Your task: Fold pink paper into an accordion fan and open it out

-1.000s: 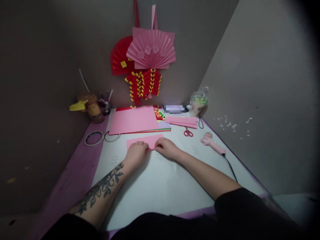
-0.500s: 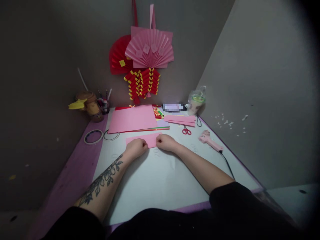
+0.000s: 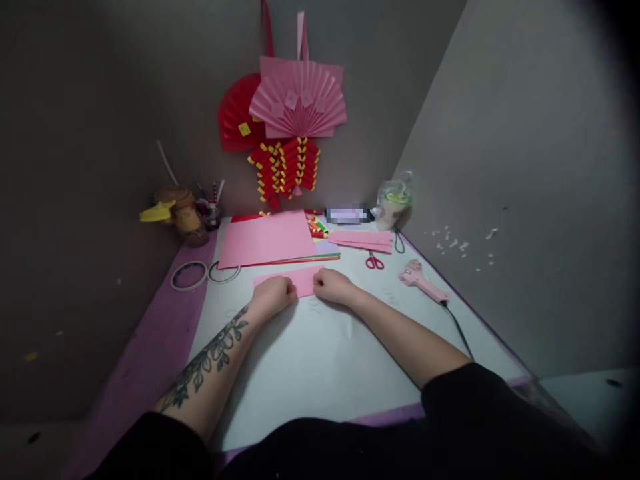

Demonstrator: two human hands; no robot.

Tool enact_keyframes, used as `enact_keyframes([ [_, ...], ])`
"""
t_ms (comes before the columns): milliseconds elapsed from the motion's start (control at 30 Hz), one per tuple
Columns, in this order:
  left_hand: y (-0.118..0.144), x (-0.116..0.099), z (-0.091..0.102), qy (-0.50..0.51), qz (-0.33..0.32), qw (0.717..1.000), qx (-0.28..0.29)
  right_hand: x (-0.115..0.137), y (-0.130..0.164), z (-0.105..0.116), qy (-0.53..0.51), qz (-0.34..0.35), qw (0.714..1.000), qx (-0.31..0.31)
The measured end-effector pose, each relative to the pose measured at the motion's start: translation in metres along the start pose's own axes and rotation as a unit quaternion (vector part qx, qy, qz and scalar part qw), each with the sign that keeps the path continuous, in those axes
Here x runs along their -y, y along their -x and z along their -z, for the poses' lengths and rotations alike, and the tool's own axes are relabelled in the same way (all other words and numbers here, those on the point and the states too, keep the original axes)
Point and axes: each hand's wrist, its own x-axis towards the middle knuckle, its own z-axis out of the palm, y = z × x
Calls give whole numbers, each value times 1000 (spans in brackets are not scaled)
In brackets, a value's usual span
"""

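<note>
A strip of pink paper (image 3: 303,281) lies on the white table sheet in front of me, between my two hands. My left hand (image 3: 273,296) is closed on its near edge, fingers curled, and covers the left part of the strip. At the strip's right end my right hand (image 3: 334,287) is closed too, thumb and fingers pinched on the paper. Just beyond them rests a large pink sheet (image 3: 267,239) on top of a stack of coloured paper.
Two rolls of tape (image 3: 189,287) lie at the left. Red-handled scissors (image 3: 375,263), pink paper strips (image 3: 361,240) and a pink glue gun (image 3: 423,280) with a black cord are on the right. Cups (image 3: 186,217) stand at the back; paper fans (image 3: 299,100) hang on the wall.
Both hands stay on the pink strip in nearly the same pose. The whole view has shifted very slightly.
</note>
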Motion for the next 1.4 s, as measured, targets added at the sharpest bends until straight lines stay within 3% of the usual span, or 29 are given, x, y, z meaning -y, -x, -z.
enact_keyframes([
  [100,0,6,0,23,-34,999,-22,-2,2,3,15,-22,1000,3],
  [200,-2,14,-5,63,-143,987,-43,-9,4,8,22,-60,998,22],
  [267,-4,17,-9,60,-211,975,-37,-16,5,13,24,-80,996,31],
  [367,-2,15,-11,26,-244,969,-27,-25,9,19,24,-107,993,40],
  [433,2,10,-10,12,-242,970,-26,-27,14,23,34,-127,991,35],
  [500,6,4,-7,4,-230,973,-24,-24,22,26,61,-129,990,-9],
  [633,10,-3,-5,-10,-220,975,-13,0,43,17,87,-31,987,-128],
  [700,11,-4,-6,-23,-224,974,-24,13,51,5,65,57,990,-112],
  [767,11,-4,-7,-47,-226,972,-39,24,55,-7,63,102,991,-61],
  [867,15,-4,-5,-91,-215,971,-51,31,57,-17,100,106,989,-15],
  [1067,41,0,8,-173,-172,969,-42,28,56,-16,126,114,986,3],
  [1267,79,27,17,-207,-48,977,-12,26,56,-20,123,113,986,-4],
  [1400,93,45,32,-201,-14,980,0,27,55,-20,130,112,985,-5],
])
